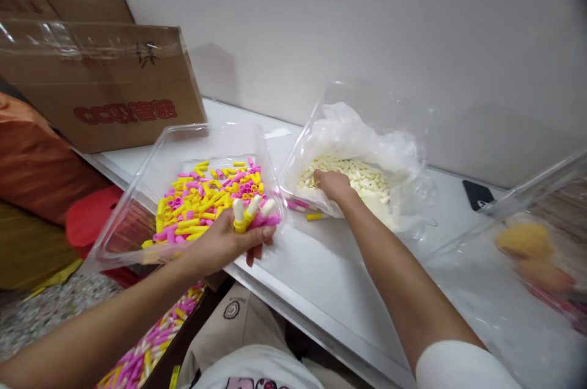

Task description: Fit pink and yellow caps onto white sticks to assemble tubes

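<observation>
My left hand point(227, 242) is closed round a small bunch of yellow and pink tubes point(252, 213) with white pieces pushed into their tops. It hovers at the near edge of a clear plastic tray point(137, 193) filled with loose yellow and pink tubes point(206, 196). My right hand point(331, 184) reaches into a second clear tray lined with a plastic bag point(362, 132). Its fingers are curled down into the pile of white pellets point(362, 178); what they hold is hidden.
Cardboard boxes point(101, 77) stand at the back left on the white table point(330, 266). A loose yellow tube point(314, 216) lies between the trays. Another clear tray point(527, 254) sits right, a black item point(477, 194) behind it. More tubes fill a bin point(151, 340) below.
</observation>
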{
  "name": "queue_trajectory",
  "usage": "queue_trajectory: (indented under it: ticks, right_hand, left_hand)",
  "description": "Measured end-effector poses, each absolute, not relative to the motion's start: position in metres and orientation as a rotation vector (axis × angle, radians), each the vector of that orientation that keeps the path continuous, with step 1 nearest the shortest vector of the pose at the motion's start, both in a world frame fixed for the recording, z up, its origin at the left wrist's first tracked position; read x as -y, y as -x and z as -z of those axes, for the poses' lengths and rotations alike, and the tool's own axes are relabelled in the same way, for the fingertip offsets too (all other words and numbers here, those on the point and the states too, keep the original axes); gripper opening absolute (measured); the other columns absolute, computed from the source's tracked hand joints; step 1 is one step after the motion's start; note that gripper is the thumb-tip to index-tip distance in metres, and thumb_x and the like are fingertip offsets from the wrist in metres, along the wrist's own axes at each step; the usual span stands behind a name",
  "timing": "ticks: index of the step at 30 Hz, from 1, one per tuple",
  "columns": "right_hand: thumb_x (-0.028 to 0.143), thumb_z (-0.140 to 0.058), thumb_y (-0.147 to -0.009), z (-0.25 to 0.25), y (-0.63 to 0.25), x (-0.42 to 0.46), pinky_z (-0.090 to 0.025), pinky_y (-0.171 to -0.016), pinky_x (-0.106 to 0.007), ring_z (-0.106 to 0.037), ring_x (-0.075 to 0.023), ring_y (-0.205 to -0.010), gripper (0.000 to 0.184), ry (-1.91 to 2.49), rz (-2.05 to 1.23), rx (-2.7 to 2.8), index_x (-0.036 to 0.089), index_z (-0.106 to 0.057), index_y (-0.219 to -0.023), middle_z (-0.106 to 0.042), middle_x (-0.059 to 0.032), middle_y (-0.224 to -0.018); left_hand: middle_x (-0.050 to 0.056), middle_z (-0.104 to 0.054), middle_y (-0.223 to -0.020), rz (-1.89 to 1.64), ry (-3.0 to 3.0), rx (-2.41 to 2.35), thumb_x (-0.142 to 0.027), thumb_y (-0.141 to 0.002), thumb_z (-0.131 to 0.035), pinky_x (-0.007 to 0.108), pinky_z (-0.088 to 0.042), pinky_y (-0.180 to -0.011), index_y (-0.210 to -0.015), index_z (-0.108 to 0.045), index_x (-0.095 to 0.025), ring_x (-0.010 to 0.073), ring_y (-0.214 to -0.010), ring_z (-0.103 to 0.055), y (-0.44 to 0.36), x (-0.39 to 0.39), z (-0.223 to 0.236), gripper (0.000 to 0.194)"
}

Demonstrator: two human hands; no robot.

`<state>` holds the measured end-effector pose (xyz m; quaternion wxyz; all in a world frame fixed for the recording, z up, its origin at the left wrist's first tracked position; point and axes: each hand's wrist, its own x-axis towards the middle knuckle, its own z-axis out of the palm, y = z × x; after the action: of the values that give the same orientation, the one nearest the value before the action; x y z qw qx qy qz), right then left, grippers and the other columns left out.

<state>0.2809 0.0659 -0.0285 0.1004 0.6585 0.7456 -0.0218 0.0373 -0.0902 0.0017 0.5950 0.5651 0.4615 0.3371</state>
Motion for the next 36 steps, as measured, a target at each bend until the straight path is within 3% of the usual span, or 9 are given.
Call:
queue_trajectory:
  ticks: [5, 12, 20, 25, 29, 32, 36]
  right_hand:
    - [0.019, -0.041, -0.088, 0.033, -0.281, -0.065, -0.041, -0.079, -0.031, -0.059, -0.0225, -0.102, 0.035, -1.96, 0.041, -2.2, 0.021, -0.053, -0.12, -0.064, -0.0138, -0.112]
    - [0.017, -0.045, -0.083, 0.035, -0.294, -0.064, -0.043, -0.074, -0.032, -0.061, -0.026, -0.096, 0.032, -2.01, 0.102, -2.168, 0.015, -0.059, -0.112, -0.064, -0.0174, -0.109]
    - [0.012, -0.043, -0.08, 0.039, -0.314, -0.053, -0.041, -0.08, -0.024, -0.058, -0.0199, -0.098, 0.036, -2.183, 0.221, -2.32, 0.014, -0.061, -0.111, -0.064, -0.0122, -0.111]
    - [0.023, -0.031, -0.091, 0.013, -0.326, -0.019, -0.043, -0.072, -0.023, -0.059, -0.0152, -0.081, 0.034, -2.396, 0.272, -2.424, 0.012, -0.06, -0.105, -0.065, -0.0089, -0.092]
    - [0.042, -0.032, -0.094, -0.002, -0.31, 0.053, -0.042, -0.059, -0.023, -0.052, -0.0116, -0.058, 0.039, -2.459, 0.704, -2.795, 0.017, -0.055, -0.077, -0.055, 0.0004, -0.061]
    - [0.044, -0.034, -0.094, 0.003, -0.291, 0.105, -0.042, -0.054, -0.022, -0.051, -0.0085, -0.05, 0.035, -2.171, 1.266, -2.822, 0.018, -0.054, -0.081, -0.055, 0.0026, -0.062]
    - [0.04, -0.037, -0.095, 0.01, -0.281, 0.135, -0.043, -0.052, -0.021, -0.052, -0.0071, -0.05, 0.028, -2.106, 1.433, -2.816, 0.019, -0.055, -0.092, -0.055, 0.0027, -0.067]
  left_hand:
    - [0.003, -0.059, -0.063, -0.828, -1.146, -0.92, -0.041, -0.069, -0.071, 0.023, -0.045, -0.044, -0.075, -0.06, -0.01, 0.0105, -0.05, -0.052, -0.06, 0.106, 0.022, 0.033]
    - [0.004, -0.062, -0.074, -0.804, -0.996, -0.786, -0.046, -0.073, -0.068, 0.022, -0.046, -0.043, -0.087, -0.053, -0.013, 0.0106, -0.053, -0.056, -0.079, 0.112, 0.045, 0.039]
    - [-0.002, -0.054, -0.062, -0.859, -1.024, -0.843, -0.046, -0.071, -0.069, 0.02, -0.039, -0.04, -0.077, -0.051, -0.014, 0.008, -0.047, -0.047, -0.083, 0.111, 0.06, 0.037]
    - [-0.003, -0.048, -0.062, -0.878, -1.073, -0.857, -0.045, -0.072, -0.068, 0.02, -0.034, -0.041, -0.078, -0.052, -0.013, 0.0068, -0.048, -0.043, -0.084, 0.109, 0.065, 0.036]
    - [-0.003, -0.048, -0.062, -0.855, -1.11, -0.863, -0.048, -0.076, -0.063, 0.02, -0.031, -0.042, -0.083, -0.053, -0.012, 0.0066, -0.048, -0.04, -0.087, 0.111, 0.061, 0.037]
    - [-0.003, -0.046, -0.06, -0.831, -1.12, -0.817, -0.049, -0.075, -0.064, 0.02, -0.029, -0.041, -0.078, -0.051, -0.014, 0.0065, -0.047, -0.038, -0.092, 0.114, 0.058, 0.037]
    - [-0.004, -0.046, -0.061, -0.773, -1.151, -0.754, -0.047, -0.076, -0.063, 0.021, -0.029, -0.042, -0.075, -0.048, -0.016, 0.0062, -0.047, -0.037, -0.098, 0.117, 0.059, 0.035]
